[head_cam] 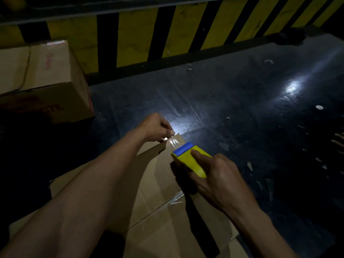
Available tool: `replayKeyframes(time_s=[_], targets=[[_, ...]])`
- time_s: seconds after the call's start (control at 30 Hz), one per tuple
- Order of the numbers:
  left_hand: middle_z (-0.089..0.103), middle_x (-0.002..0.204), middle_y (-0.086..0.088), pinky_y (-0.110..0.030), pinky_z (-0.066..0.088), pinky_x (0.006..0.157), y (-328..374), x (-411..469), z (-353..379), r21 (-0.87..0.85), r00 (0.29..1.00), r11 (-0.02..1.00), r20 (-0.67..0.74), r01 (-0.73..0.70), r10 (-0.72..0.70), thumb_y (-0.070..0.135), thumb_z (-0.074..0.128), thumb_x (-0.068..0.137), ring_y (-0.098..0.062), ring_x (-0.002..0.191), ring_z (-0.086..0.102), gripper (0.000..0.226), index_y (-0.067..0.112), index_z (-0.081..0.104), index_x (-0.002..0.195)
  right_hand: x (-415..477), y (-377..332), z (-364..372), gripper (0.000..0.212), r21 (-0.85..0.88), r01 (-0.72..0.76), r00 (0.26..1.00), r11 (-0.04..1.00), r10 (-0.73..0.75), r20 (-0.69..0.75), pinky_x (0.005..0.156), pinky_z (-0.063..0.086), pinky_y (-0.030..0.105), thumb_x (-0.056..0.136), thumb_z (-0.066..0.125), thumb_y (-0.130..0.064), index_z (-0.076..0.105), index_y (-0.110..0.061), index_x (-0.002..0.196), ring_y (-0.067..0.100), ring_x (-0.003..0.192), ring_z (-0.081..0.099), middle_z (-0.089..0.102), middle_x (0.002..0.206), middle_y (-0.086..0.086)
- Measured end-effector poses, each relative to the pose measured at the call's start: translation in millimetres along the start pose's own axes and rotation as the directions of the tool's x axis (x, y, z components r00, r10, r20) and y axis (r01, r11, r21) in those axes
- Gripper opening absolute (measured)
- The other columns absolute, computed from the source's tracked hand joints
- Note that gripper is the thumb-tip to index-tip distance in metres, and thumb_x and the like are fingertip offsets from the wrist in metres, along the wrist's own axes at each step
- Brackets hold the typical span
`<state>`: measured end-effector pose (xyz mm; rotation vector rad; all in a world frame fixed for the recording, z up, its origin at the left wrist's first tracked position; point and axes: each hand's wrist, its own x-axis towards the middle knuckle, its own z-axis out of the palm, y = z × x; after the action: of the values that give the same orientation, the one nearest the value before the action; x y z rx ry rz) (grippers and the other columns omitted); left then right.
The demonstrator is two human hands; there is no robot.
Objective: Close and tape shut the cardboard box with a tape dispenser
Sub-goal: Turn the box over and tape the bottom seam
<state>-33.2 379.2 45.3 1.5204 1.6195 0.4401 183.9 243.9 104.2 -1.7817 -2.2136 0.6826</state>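
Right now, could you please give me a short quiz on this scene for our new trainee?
1. True or false: the right hand grips the tape dispenser.
2. Where does the left hand hold the tape? A) at the far edge of the box B) at its near edge C) at its middle
3. The dispenser is yellow and ____.
Key: 1 true; 2 A; 3 blue.

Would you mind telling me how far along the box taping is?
Done: the cardboard box flaps lie folded down. In hand: the left hand pinches the tape end at the far edge, and the right hand grips the tape dispenser. Left: pulling tape along the seam and cutting it.
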Motion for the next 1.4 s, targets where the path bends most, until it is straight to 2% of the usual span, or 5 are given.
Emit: replayKeyframes(time_s=[0.63,0.87,1.0,1.17,1.4], targets=[[0.058,0.073,-0.005,-0.026,0.048,0.058,-16.3,16.5,15.2,-0.096,0.945,0.941,0.075,0.325,-0.319,0.031,0.075,0.081,-0.019,0.063,0.057,0.024,0.013,0.061,0.073,15.8,-5.2,10.9,0.036,-0.062,0.008,1.0,0.998,-0.009,-0.006,0.065,0.032,0.031,0.085,0.051,-0.059,0.057,-0.035,0.112,0.028,0.09,0.058,0.035,0.078,-0.005],[0.07,0.075,0.012,-0.022,0.046,0.064,-33.0,5.6,24.7,-0.062,0.971,0.996,-0.232,-0.067,0.051,0.027,0.078,0.083,0.002,0.068,0.062,0.006,0.022,0.076,0.085,19.3,-6.7,12.6,0.038,-0.083,0.011,1.0,0.996,-0.012,-0.009,0.067,0.036,0.032,0.087,0.056,-0.051,0.057,-0.035,0.121,0.03,0.092,0.06,0.04,0.083,0.0],[0.061,0.059,0.001,-0.028,0.04,0.058,-43.7,-6.3,37.5,-0.367,0.983,0.929,-0.151,0.045,-0.107,0.024,0.078,0.084,-0.012,0.053,0.052,0.012,0.015,0.078,0.076,18.7,-5.4,13.7,0.033,-0.081,0.017,1.0,0.997,-0.019,-0.024,0.063,0.033,0.033,0.085,0.055,-0.056,0.056,-0.034,0.109,0.029,0.088,0.059,0.04,0.078,-0.002],[0.073,0.078,0.005,-0.029,0.051,0.073,-30.8,-4.7,32.3,0.056,0.959,0.996,-0.274,-0.063,0.076,0.034,0.068,0.089,-0.012,0.08,0.067,0.018,0.019,0.078,0.085,16.4,-4.5,14.8,0.034,-0.077,0.019,0.999,0.997,-0.021,-0.034,0.064,0.034,0.033,0.086,0.055,-0.055,0.055,-0.037,0.115,0.03,0.086,0.059,0.039,0.079,-0.002],[0.074,0.111,0.008,-0.031,0.053,0.091,-37.5,-17.4,46.7,-0.007,0.971,0.997,-0.225,-0.078,0.075,0.051,0.066,0.083,-0.007,0.105,0.067,0.031,0.039,0.075,0.11,18.7,-6.5,15.9,0.038,-0.109,0.021,0.999,0.994,-0.024,-0.026,0.065,0.032,0.032,0.086,0.054,-0.056,0.054,-0.037,0.118,0.03,0.092,0.061,0.039,0.082,-0.002]])
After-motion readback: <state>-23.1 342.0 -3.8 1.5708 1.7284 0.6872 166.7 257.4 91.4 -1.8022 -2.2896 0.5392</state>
